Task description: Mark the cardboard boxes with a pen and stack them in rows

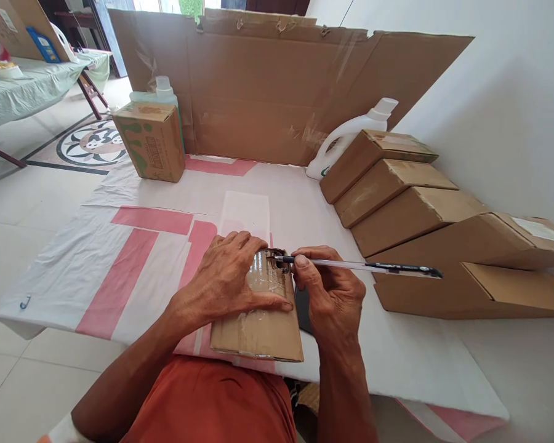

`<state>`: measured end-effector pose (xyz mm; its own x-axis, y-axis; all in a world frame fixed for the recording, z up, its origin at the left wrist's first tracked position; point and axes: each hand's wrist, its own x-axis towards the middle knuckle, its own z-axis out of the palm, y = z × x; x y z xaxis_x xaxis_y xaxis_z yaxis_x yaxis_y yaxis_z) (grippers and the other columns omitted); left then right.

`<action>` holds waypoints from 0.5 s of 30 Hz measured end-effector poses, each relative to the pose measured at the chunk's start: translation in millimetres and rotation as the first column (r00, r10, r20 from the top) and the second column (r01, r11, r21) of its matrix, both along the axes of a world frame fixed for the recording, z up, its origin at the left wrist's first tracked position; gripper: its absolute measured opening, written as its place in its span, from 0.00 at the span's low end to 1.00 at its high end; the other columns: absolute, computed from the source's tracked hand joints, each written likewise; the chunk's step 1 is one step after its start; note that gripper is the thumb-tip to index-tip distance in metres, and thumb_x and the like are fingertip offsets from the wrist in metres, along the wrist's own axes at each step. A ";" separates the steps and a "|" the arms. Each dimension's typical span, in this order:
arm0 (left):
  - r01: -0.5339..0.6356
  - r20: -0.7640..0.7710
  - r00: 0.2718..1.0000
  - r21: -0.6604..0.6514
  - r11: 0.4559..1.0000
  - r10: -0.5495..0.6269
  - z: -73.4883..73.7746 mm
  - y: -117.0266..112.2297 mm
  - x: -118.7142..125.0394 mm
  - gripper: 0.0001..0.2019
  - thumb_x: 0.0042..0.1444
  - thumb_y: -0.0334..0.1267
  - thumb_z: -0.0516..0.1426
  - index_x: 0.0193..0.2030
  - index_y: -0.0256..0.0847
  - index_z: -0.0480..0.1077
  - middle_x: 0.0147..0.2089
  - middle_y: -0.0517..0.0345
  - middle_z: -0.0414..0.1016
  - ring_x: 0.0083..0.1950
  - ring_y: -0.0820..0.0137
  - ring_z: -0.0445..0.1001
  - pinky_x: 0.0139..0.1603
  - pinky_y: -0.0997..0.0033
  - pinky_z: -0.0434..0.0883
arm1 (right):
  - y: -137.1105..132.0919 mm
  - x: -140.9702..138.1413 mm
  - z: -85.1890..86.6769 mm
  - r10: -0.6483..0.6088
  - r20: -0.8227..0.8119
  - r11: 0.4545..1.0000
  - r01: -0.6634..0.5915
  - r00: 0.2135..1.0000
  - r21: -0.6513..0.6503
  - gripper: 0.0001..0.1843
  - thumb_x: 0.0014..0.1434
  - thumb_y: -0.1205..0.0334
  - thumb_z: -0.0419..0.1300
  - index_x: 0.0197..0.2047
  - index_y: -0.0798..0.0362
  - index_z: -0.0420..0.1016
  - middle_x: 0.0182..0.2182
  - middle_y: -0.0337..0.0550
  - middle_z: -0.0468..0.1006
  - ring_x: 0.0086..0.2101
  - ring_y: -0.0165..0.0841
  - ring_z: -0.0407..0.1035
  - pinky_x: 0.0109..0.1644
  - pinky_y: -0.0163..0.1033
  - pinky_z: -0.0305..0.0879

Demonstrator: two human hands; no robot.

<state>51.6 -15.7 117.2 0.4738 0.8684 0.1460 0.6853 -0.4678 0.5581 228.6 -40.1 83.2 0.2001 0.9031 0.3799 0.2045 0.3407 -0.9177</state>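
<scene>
A taped cardboard box [258,335] stands at the table's front edge, close to my body. My left hand [228,277] grips it from the left, fingers over its far side and thumb lying across the taped face. Between the thumb and fingers of my right hand [330,289] is a clear-barrelled pen [346,264] with a dark end. Its tip touches the far right part of the box, at a dark, torn-looking spot in the tape. A dark flat object [303,311], partly hidden, lies between the box and my right hand.
Several cardboard boxes [410,215] lean in a row at the right. A white jug [341,138] stands behind them, before a tall cardboard panel [258,92]. At the back left are a printed box [154,144] and a bottle [165,92]. A cloth covers the table [305,209].
</scene>
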 end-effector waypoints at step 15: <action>-0.013 -0.011 1.000 -0.006 1.000 0.013 0.7 -0.9 -0.2 0.36 0.46 0.64 0.71 0.55 0.43 0.71 0.53 0.53 0.76 0.56 0.53 0.74 0.59 0.52 0.69 | -12.9 15.7 16.5 -0.039 0.201 0.998 0.047 0.979 -0.038 0.08 0.66 0.60 0.63 0.33 0.50 0.76 0.27 0.34 0.72 0.24 0.25 0.64 0.26 0.31 0.61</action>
